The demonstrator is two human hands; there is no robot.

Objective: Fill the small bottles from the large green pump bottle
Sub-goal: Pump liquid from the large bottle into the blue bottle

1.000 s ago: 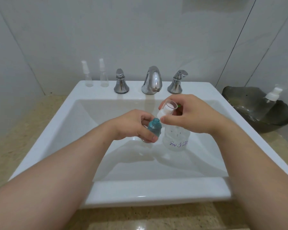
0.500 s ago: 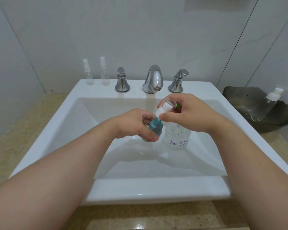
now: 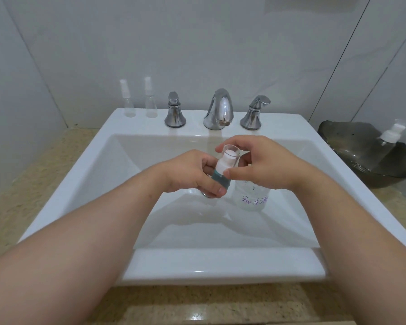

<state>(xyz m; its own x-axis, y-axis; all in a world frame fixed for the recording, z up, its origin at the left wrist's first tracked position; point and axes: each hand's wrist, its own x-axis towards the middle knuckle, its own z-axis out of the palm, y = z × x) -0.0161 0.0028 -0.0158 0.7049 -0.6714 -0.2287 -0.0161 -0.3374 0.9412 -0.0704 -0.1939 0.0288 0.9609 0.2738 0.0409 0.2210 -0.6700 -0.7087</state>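
Observation:
Over the sink basin my left hand (image 3: 192,173) grips a small bottle (image 3: 220,180) filled with teal-green liquid. My right hand (image 3: 265,161) pinches its white spray cap with a clear cover (image 3: 229,158), which sits on the small bottle's neck. Below my right hand a large clear bottle (image 3: 252,198) with purple writing stands in the basin; its top is hidden by the hand. Two empty small spray bottles (image 3: 128,99) (image 3: 150,98) stand on the sink's back left ledge.
The white sink (image 3: 108,165) has a chrome spout (image 3: 218,110) and two handles (image 3: 174,111) (image 3: 254,112) at the back. A dark bowl (image 3: 352,144) on the right counter holds a clear pump bottle (image 3: 388,139). Speckled stone counter surrounds the sink.
My right hand has brought the white cap down from above onto the neck of the small teal bottle. My left hand has kept hold of the bottle, tilting it slightly.

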